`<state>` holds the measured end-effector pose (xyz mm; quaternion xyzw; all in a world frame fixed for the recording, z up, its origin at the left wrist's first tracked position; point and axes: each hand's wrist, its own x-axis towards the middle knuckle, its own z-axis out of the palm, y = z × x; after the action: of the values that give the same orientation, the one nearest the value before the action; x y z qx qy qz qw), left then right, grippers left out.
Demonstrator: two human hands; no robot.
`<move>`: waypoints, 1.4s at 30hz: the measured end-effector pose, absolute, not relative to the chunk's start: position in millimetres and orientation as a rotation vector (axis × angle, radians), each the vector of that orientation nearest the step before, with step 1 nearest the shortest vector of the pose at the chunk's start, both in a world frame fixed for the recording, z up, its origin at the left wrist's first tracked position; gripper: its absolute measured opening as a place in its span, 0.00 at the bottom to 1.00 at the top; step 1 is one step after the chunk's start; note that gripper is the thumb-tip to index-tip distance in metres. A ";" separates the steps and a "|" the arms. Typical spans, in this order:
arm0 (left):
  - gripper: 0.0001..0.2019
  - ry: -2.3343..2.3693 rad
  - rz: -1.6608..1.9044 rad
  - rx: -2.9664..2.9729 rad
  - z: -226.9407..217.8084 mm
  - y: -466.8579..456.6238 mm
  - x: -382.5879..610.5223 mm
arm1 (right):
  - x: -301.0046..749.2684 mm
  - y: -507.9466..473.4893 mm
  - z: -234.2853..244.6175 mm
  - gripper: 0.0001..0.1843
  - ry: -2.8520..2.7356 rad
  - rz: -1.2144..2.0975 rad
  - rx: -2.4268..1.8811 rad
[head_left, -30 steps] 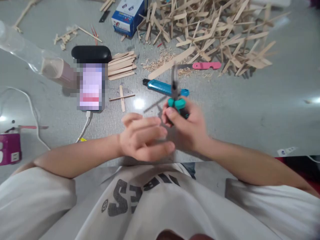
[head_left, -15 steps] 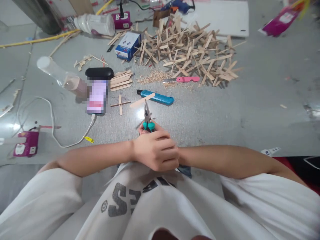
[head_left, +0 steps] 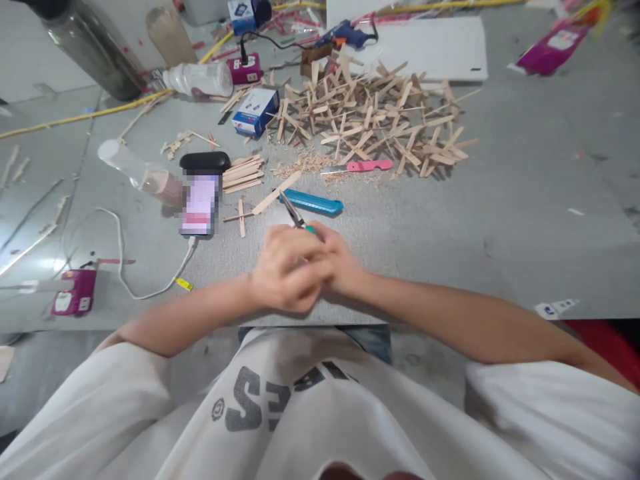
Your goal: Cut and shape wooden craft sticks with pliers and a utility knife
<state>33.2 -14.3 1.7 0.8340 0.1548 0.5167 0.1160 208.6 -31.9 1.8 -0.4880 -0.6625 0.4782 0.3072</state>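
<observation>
Long-nose pliers with teal-and-black handles point up and to the left, their jaw tips at the middle of a flat wooden craft stick. My right hand is closed around the handles. Over the handles and the right fingers, my left hand is closed too, somewhat blurred; most of the grip is hidden. A blue utility knife lies just beyond the pliers' tips. To the left rests a cross of two craft sticks.
Many joined craft sticks are heaped at the back. Before them lie wood bits and a pink-handled knife. Loose sticks, a phone on a cable, a clear bottle and a blue box stand left.
The pliers have tilted to the left and the stick at their tips slants more steeply. My left hand has shifted left, uncovering more of the right hand. The view has shifted slightly.
</observation>
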 end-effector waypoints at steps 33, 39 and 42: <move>0.19 0.572 1.131 1.036 24.1 4.0 6.9 | 262.3 25.6 15.0 0.09 -2.248 0.675 -0.941; 0.18 0.447 1.086 0.952 22.2 0.1 8.2 | 260.8 25.7 20.3 0.06 -2.251 0.721 -0.903; 0.18 0.463 1.125 0.972 20.9 -1.6 8.7 | 260.0 21.8 22.6 0.06 -2.256 0.740 -0.959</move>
<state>8.7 -1.6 20.9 0.4384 0.2090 0.5073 0.7119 260.0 21.8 22.6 -0.3590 -0.8442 0.2767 0.2862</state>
